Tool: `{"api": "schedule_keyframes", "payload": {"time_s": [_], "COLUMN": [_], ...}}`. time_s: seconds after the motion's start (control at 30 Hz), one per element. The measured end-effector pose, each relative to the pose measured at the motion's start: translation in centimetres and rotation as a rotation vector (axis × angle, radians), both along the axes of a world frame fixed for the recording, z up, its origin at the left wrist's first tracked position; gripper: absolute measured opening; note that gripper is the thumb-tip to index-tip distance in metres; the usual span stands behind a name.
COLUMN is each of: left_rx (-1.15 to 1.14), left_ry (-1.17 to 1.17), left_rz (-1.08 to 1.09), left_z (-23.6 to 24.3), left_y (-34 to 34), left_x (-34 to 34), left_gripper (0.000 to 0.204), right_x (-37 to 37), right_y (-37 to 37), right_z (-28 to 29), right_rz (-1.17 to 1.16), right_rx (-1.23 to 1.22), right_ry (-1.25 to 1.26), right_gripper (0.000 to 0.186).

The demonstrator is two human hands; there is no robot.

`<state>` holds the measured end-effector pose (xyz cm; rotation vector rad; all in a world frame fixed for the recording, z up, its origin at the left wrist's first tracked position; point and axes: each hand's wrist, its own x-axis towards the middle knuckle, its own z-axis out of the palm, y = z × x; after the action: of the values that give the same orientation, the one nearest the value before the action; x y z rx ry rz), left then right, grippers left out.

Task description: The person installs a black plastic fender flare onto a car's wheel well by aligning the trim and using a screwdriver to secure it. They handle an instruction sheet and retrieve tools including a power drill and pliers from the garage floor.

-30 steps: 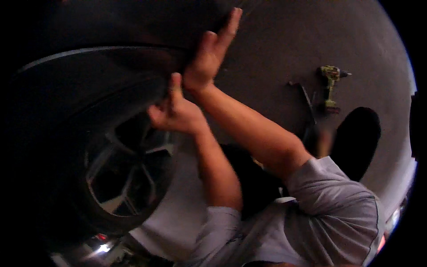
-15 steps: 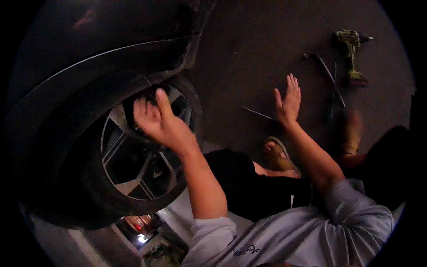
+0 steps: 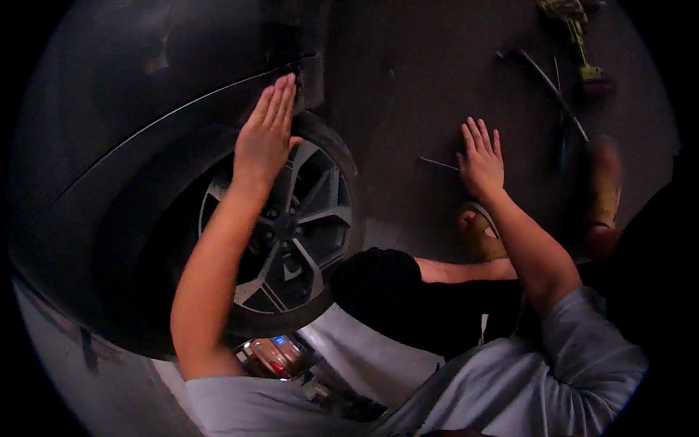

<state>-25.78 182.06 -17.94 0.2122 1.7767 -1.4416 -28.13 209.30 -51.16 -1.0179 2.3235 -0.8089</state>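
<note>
My left hand (image 3: 268,138) is raised over the dark car body panel (image 3: 156,146), beside the front end of the wheel arch. Its fingers are stretched out and hold nothing; whether the fingertips touch the panel I cannot tell. Below that hand is the car's wheel (image 3: 284,227), with grey spokes and a black tyre. My right hand (image 3: 483,164) hangs over the dark floor, open, fingers spread, palm down. A thin metal rod (image 3: 437,162) lies on the floor just left of it, its near end hidden by the hand.
At the upper right lie a yellow-green cordless drill (image 3: 577,40), a long bent metal bar (image 3: 550,87) and a screwdriver with a teal handle (image 3: 562,149). My sandalled feet (image 3: 482,234) are beyond my knees. Below the wheel sits a brownish object (image 3: 275,355) with red and blue lights.
My left hand has swung up from in front of the wheel to the panel edge, its fingers straightening. My right hand has turned palm down and spread its fingers. The view has shifted.
</note>
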Motion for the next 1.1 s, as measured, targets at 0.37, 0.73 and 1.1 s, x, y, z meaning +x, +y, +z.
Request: {"api": "schedule_keyframes", "payload": {"time_s": [0.37, 0.73, 1.1], "left_rx": [-0.086, 0.184, 0.038], "left_ry": [-0.016, 0.545, 0.891], "left_rz": [-0.084, 0.076, -0.469], "left_z": [-3.9, 5.3, 15.1], "left_y": [-0.9, 1.0, 4.5], "left_x": [-3.0, 0.1, -5.9], "left_gripper": [0.102, 0.103, 0.095], "right_x": [1.2, 2.5, 2.8], "right_y": [2.2, 3.2, 2.5], "right_z": [-0.9, -2.0, -2.2], "right_rz": [0.245, 0.356, 0.404], "right_rx": [-0.004, 0.024, 0.105], "right_ry": [-0.06, 0.002, 0.008], "right_gripper": [0.069, 0.056, 0.053]}}
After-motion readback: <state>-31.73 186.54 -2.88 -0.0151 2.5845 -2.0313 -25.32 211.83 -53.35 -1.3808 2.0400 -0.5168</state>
